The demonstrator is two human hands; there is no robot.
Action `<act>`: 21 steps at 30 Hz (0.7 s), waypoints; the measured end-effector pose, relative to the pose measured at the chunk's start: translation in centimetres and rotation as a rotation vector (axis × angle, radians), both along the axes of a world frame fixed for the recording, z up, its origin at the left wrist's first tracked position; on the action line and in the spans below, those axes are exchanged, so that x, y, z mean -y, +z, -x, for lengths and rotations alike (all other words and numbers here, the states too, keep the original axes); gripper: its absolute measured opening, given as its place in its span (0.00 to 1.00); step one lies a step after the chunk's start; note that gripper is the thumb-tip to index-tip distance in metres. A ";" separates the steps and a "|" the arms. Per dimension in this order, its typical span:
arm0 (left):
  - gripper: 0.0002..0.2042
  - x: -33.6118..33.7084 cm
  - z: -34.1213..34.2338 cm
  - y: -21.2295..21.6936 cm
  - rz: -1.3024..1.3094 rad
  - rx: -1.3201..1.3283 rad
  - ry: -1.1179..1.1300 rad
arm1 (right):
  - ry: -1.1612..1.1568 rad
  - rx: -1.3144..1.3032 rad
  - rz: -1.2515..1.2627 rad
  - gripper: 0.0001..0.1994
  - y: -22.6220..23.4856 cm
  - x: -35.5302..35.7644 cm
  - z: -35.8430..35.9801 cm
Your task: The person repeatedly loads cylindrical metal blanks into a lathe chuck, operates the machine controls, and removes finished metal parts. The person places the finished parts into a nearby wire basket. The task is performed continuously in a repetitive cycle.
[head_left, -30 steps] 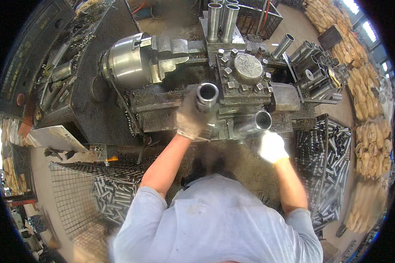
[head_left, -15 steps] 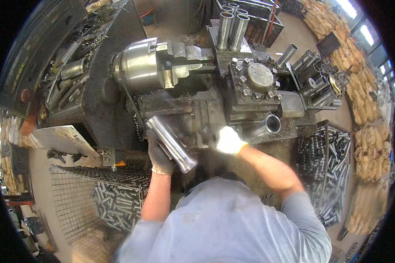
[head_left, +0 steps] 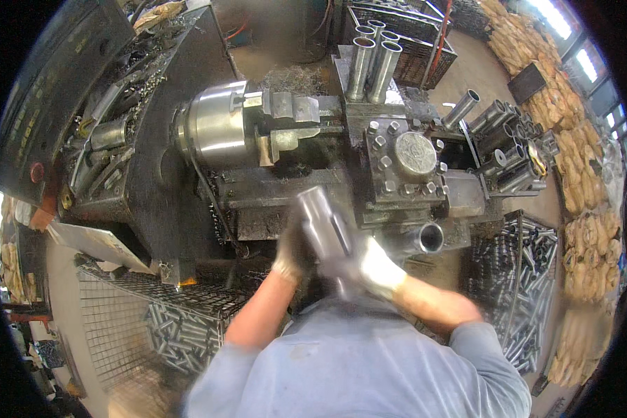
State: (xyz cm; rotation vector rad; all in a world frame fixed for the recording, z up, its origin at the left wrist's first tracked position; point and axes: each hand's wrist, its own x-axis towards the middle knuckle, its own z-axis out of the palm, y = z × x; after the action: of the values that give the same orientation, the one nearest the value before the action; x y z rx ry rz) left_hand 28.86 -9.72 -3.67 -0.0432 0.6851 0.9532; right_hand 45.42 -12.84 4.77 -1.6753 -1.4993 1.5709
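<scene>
A shiny metal tube (head_left: 322, 221), blurred by motion, is held tilted in front of the lathe. My left hand (head_left: 294, 252), in a dark-palmed work glove, grips the tube from its left side. Against its lower right side lies my right hand (head_left: 377, 267), whose glove is pale on the back and dark at the fingers; smearing hides how those fingers are bent. Beyond the hands is the lathe chuck (head_left: 221, 125) with its stepped jaws (head_left: 294, 110), nothing clamped in them. Another tube (head_left: 426, 239) lies right of my right hand, below the bolted tool post (head_left: 415, 155).
Several tubes (head_left: 382, 73) stand upright behind the tool post. More lie in a rack (head_left: 512, 150) at the right. Wire baskets of metal parts stand at lower left (head_left: 111, 327) and lower right (head_left: 514, 268). Stacked tan sacks (head_left: 584, 240) line the right side.
My left hand has brought the tube rightward, turning it steeper. My right hand has come down and in to meet it. The view has shifted slightly, so the lathe appears lower.
</scene>
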 end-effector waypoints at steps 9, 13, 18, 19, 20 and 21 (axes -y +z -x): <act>0.24 -13.4 -2.3 -3.1 -1.200 -2.112 -0.706 | 0.391 0.344 -1.064 0.42 17.1 -9.2 -9.0; 0.23 -9.0 1.9 -3.2 -1.153 -1.957 -0.370 | 0.586 1.092 -1.079 0.37 14.8 -20.8 -9.4; 0.20 3.6 8.4 -6.3 -0.692 -1.793 0.081 | 0.889 1.196 -0.786 0.24 6.3 -30.0 -9.3; 0.17 6.1 10.1 -7.3 -0.461 -1.697 0.007 | 0.877 1.039 -0.747 0.27 4.6 -30.8 -8.7; 0.15 8.4 11.3 -8.6 -0.322 -1.619 0.064 | 0.839 0.940 -0.543 0.31 3.0 -31.5 -7.6; 0.15 11.0 12.2 -9.8 -0.081 -1.447 0.173 | 0.897 0.857 -0.449 0.33 1.8 -31.8 -7.1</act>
State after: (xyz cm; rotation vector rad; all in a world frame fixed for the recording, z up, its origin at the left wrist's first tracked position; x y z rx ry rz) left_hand 16.67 -20.69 -13.48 0.7360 1.9810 1.0926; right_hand 52.49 18.97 6.57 -1.5219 -3.0615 0.6214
